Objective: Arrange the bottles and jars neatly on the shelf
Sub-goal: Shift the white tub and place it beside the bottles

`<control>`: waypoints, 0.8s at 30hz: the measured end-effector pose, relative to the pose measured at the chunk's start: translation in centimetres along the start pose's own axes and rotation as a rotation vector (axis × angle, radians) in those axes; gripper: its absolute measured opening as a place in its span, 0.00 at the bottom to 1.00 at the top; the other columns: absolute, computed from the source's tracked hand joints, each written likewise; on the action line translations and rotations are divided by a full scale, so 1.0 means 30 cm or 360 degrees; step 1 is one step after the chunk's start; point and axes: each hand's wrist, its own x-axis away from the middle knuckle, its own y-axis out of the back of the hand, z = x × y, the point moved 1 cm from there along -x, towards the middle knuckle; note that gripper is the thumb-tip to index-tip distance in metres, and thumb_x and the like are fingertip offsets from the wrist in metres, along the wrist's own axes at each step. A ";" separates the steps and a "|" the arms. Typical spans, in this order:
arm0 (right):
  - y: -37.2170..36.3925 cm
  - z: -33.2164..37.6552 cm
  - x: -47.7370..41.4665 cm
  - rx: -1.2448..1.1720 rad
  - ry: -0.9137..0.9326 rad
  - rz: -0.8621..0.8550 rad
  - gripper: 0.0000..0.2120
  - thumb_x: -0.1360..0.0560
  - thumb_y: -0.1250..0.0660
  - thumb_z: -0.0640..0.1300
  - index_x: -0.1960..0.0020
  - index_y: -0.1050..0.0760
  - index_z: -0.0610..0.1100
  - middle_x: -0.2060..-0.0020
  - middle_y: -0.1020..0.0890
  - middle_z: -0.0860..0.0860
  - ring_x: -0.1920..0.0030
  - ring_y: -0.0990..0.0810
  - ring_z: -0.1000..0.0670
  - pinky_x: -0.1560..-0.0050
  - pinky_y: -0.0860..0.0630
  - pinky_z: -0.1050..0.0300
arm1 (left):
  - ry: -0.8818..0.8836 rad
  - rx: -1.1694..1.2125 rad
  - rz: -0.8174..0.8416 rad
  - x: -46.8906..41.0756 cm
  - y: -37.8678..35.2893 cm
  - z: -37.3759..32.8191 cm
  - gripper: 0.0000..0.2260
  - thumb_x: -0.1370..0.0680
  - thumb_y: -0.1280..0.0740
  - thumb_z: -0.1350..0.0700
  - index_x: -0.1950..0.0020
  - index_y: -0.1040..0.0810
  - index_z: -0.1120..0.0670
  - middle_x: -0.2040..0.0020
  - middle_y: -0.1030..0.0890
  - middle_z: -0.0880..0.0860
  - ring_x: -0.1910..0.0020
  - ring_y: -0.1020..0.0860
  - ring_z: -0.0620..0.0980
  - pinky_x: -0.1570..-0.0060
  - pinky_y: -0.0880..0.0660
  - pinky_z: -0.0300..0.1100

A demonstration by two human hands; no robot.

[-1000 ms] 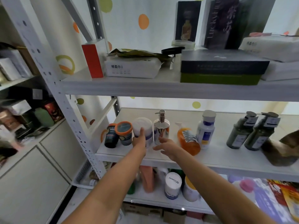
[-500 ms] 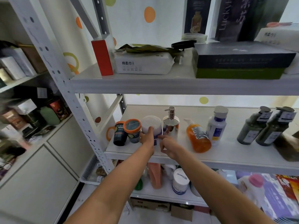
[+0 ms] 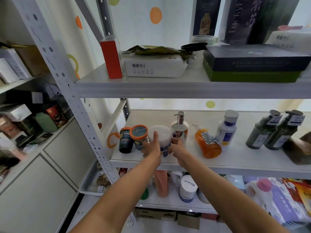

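I have both hands on the white jar (image 3: 159,137), centre-left of the frame at the front of the middle shelf (image 3: 235,159). My left hand (image 3: 151,148) wraps its left side with the thumb up the front. My right hand (image 3: 177,147) curls its fingers against the right side, so both are grasping it. The jar sits directly between my fingers, upright, long axis vertical, neither hand nearer. It is squat and white-topped, with a blue band low down (print unreadable). It stands close between the orange-lidded jar (image 3: 139,132) and the chrome pump bottle (image 3: 180,127), so I judge any shift must be small.
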 end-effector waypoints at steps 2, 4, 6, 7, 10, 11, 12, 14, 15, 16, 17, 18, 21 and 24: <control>0.002 -0.016 -0.006 -0.0005 0.0027 0.0033 0.35 0.37 0.37 0.22 0.32 0.37 0.39 0.40 0.27 0.45 0.44 0.25 0.44 0.71 0.29 0.63 | -0.0016 -0.0065 0.0098 0.000 0.004 0.010 0.33 0.25 0.42 0.34 0.24 0.43 0.47 0.26 0.44 0.61 0.28 0.42 0.62 0.29 0.41 0.58; -0.003 -0.024 -0.008 0.0008 0.0067 0.0025 0.39 0.36 0.36 0.21 0.29 0.39 0.42 0.36 0.29 0.44 0.37 0.28 0.42 0.67 0.27 0.61 | -0.0004 -0.0076 0.0146 -0.004 0.005 0.023 0.33 0.25 0.42 0.33 0.24 0.44 0.45 0.27 0.43 0.61 0.30 0.40 0.63 0.30 0.40 0.59; -0.007 -0.033 -0.002 0.0036 0.0085 0.0017 0.41 0.36 0.36 0.21 0.28 0.40 0.44 0.34 0.30 0.43 0.36 0.29 0.42 0.64 0.26 0.60 | -0.0020 -0.0016 0.0172 -0.005 0.005 0.035 0.32 0.25 0.41 0.34 0.25 0.42 0.47 0.28 0.38 0.60 0.31 0.37 0.62 0.31 0.38 0.59; -0.008 -0.041 0.001 0.0030 0.0088 0.0014 0.42 0.36 0.35 0.22 0.27 0.41 0.46 0.33 0.31 0.44 0.35 0.30 0.41 0.62 0.25 0.59 | -0.0032 0.0058 0.0209 -0.001 0.005 0.038 0.32 0.24 0.40 0.36 0.26 0.42 0.49 0.28 0.36 0.58 0.31 0.35 0.62 0.31 0.37 0.59; -0.009 -0.063 0.019 -0.0073 0.0096 0.0005 0.41 0.32 0.34 0.24 0.27 0.46 0.46 0.31 0.33 0.45 0.32 0.32 0.40 0.48 0.23 0.48 | -0.0040 0.0273 0.0299 0.024 0.007 0.037 0.28 0.22 0.38 0.43 0.27 0.41 0.53 0.32 0.31 0.55 0.34 0.31 0.59 0.34 0.32 0.57; -0.006 -0.068 0.024 -0.0100 0.0106 0.0014 0.40 0.32 0.35 0.24 0.27 0.46 0.46 0.31 0.33 0.45 0.31 0.33 0.41 0.43 0.24 0.45 | -0.0055 0.0277 0.0304 0.035 0.009 0.042 0.27 0.22 0.38 0.43 0.27 0.40 0.52 0.32 0.31 0.55 0.34 0.30 0.59 0.35 0.31 0.57; -0.001 -0.069 0.034 -0.0118 0.0116 0.0025 0.40 0.31 0.35 0.24 0.27 0.46 0.46 0.31 0.33 0.44 0.31 0.33 0.41 0.39 0.25 0.43 | -0.0077 0.0266 0.0300 0.044 0.007 0.050 0.28 0.23 0.38 0.42 0.28 0.40 0.52 0.32 0.30 0.55 0.35 0.30 0.59 0.35 0.31 0.58; 0.018 -0.069 0.053 -0.0145 0.0138 0.0048 0.39 0.31 0.36 0.23 0.27 0.45 0.45 0.31 0.33 0.43 0.31 0.33 0.40 0.38 0.26 0.41 | -0.0107 0.0240 0.0276 0.080 0.002 0.061 0.32 0.27 0.38 0.37 0.29 0.38 0.51 0.32 0.29 0.56 0.35 0.29 0.60 0.35 0.32 0.59; 0.032 -0.069 0.059 -0.0152 0.0146 0.0054 0.39 0.32 0.36 0.22 0.27 0.45 0.45 0.31 0.33 0.43 0.31 0.33 0.40 0.38 0.26 0.42 | -0.0112 0.0240 0.0266 0.103 -0.003 0.063 0.34 0.31 0.39 0.35 0.29 0.38 0.51 0.33 0.29 0.56 0.36 0.29 0.60 0.35 0.32 0.59; 0.049 -0.069 0.067 -0.0164 0.0155 0.0068 0.39 0.32 0.36 0.22 0.28 0.44 0.46 0.31 0.32 0.43 0.31 0.33 0.40 0.38 0.25 0.42 | -0.0117 0.0233 0.0252 0.126 -0.011 0.064 0.36 0.34 0.40 0.34 0.30 0.37 0.51 0.34 0.28 0.57 0.37 0.28 0.60 0.35 0.32 0.58; 0.067 -0.067 0.076 -0.0171 0.0161 0.0079 0.39 0.32 0.35 0.23 0.28 0.44 0.47 0.32 0.32 0.43 0.32 0.32 0.41 0.38 0.25 0.43 | -0.0140 0.0215 0.0232 0.150 -0.021 0.061 0.36 0.35 0.41 0.34 0.31 0.36 0.51 0.36 0.27 0.57 0.38 0.28 0.60 0.35 0.31 0.58; 0.088 -0.065 0.085 -0.0169 0.0174 0.0090 0.39 0.32 0.34 0.23 0.29 0.43 0.47 0.32 0.32 0.44 0.32 0.32 0.41 0.38 0.25 0.42 | -0.0172 0.0191 0.0218 0.179 -0.032 0.053 0.36 0.35 0.42 0.34 0.32 0.35 0.52 0.37 0.26 0.57 0.39 0.27 0.60 0.35 0.31 0.58; 0.163 -0.051 0.119 -0.0185 0.0219 0.0161 0.40 0.33 0.31 0.25 0.30 0.43 0.49 0.33 0.31 0.44 0.32 0.32 0.42 0.38 0.25 0.40 | -0.0292 0.0091 0.0142 0.262 -0.073 0.036 0.36 0.34 0.45 0.33 0.33 0.35 0.53 0.39 0.25 0.58 0.40 0.27 0.60 0.35 0.32 0.58; 0.265 -0.038 0.165 -0.0234 0.0253 0.0230 0.40 0.34 0.31 0.24 0.30 0.44 0.47 0.33 0.32 0.45 0.33 0.31 0.42 0.38 0.25 0.40 | -0.0353 -0.0015 0.0073 0.356 -0.134 0.032 0.36 0.33 0.48 0.33 0.33 0.34 0.54 0.39 0.25 0.58 0.40 0.27 0.60 0.36 0.33 0.56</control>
